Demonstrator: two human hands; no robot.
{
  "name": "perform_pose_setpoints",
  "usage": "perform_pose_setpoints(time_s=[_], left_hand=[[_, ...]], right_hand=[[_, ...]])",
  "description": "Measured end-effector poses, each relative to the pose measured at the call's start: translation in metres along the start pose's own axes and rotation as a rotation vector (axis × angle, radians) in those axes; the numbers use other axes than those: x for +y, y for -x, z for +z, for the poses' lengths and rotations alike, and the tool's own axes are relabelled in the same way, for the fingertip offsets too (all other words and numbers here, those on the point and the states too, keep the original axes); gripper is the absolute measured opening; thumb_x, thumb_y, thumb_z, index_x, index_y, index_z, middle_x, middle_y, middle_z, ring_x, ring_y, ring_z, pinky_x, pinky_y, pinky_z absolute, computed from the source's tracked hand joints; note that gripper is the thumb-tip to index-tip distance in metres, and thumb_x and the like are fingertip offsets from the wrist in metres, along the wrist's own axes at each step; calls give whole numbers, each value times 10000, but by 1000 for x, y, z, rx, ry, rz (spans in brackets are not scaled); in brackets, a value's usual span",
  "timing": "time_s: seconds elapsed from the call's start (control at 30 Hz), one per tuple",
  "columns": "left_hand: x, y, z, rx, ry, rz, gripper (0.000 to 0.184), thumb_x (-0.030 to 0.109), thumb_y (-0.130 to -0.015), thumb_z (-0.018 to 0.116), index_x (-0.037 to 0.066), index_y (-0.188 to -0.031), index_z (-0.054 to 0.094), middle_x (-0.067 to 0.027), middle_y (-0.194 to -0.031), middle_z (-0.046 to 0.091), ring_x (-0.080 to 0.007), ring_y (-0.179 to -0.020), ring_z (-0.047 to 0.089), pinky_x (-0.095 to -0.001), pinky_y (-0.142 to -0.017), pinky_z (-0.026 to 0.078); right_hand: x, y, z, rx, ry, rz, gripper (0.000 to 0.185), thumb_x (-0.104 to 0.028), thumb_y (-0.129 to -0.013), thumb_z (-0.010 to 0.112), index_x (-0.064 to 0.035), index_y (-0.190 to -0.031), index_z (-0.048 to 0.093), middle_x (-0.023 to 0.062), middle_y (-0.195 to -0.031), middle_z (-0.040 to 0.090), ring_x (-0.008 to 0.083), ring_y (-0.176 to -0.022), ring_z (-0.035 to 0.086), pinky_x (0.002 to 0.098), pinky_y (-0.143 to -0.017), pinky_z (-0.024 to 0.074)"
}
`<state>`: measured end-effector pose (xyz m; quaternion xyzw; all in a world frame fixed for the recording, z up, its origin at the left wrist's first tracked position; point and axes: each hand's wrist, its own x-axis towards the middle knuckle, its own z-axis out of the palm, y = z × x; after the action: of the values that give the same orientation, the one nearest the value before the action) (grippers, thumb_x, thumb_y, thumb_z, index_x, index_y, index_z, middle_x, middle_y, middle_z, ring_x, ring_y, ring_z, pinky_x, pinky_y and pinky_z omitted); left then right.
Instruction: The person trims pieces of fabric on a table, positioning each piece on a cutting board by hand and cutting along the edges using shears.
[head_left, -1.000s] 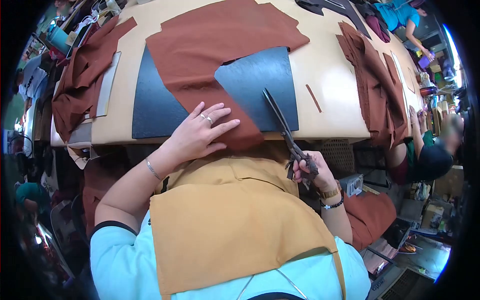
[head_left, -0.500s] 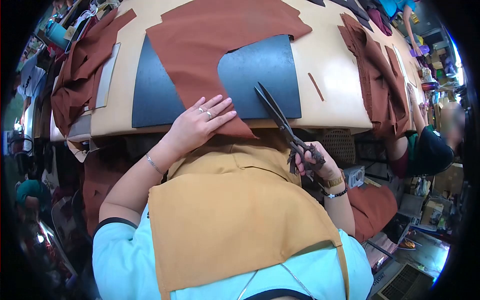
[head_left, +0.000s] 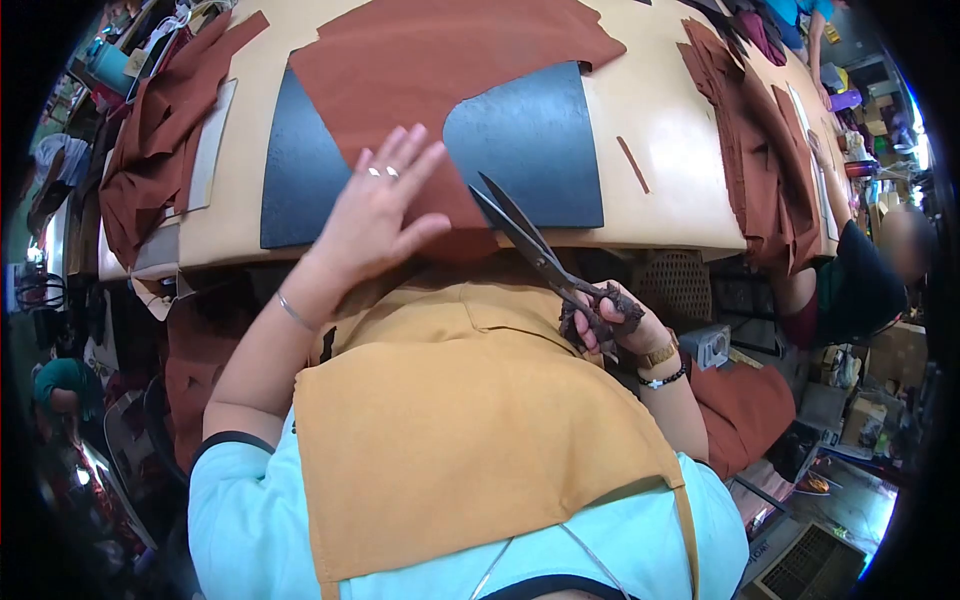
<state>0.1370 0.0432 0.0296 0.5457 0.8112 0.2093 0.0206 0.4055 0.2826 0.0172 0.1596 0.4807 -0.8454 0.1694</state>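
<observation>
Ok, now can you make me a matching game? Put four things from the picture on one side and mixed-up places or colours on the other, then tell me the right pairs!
Things:
1. Scissors
2. Dark mat
3. Apron
4. Thin brown strip

Places or colours:
A. Mustard yellow
B. On the pale table, with nothing on top
C. Open, in the right hand
D. Partly under the big reddish-brown piece

Right pairs: 1-C, 2-D, 3-A, 4-B
</observation>
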Motion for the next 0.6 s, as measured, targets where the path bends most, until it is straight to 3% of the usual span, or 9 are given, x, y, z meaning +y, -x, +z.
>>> perform_pose_setpoints(time_s=[0.07,0.3,0.4,0.53,0.6], left_hand=[[-23,-9,3,-11,-190,-49,750,574,-878,523,146,-1465,336,-153,-1537,256,-372,-1419,220,-579,-1113,193],[-55,-31,8,-39,-238,-158,782,592,-849,552,179,-1473,326,-95,-1557,235,-310,-1442,181,-557,-1139,164],[-69,-38,3,-40,-255,-135,785,616,-843,548,171,-1459,354,-126,-1546,251,-331,-1428,214,-552,-1137,182],[-82,-39,-8,-130,-230,-179,888,672,-784,575,186,-1480,314,-113,-1562,213,-315,-1445,168,-546,-1149,154],[-78,-38,-8,-129,-237,-179,1028,733,-688,623,190,-1492,284,-104,-1570,190,-315,-1452,141,-566,-1144,133]], right_hand=[[3,-1,-1,-9,-35,-17,463,-459,-818,707,-4,-806,623,38,-629,600,104,-566,586,231,-528,484],[6,2,-5,-52,-72,-21,503,-490,-804,708,4,-784,615,44,-617,590,104,-532,573,236,-506,480],[-2,6,-9,-79,-28,1,506,-494,-802,707,2,-777,611,45,-613,585,105,-530,572,238,-496,475],[-5,9,-8,-55,-24,10,501,-490,-805,702,1,-774,611,46,-612,585,107,-531,573,238,-480,464],[-3,5,-7,-71,-30,19,496,-489,-809,696,-1,-777,613,47,-616,589,109,-532,575,237,-477,463]])
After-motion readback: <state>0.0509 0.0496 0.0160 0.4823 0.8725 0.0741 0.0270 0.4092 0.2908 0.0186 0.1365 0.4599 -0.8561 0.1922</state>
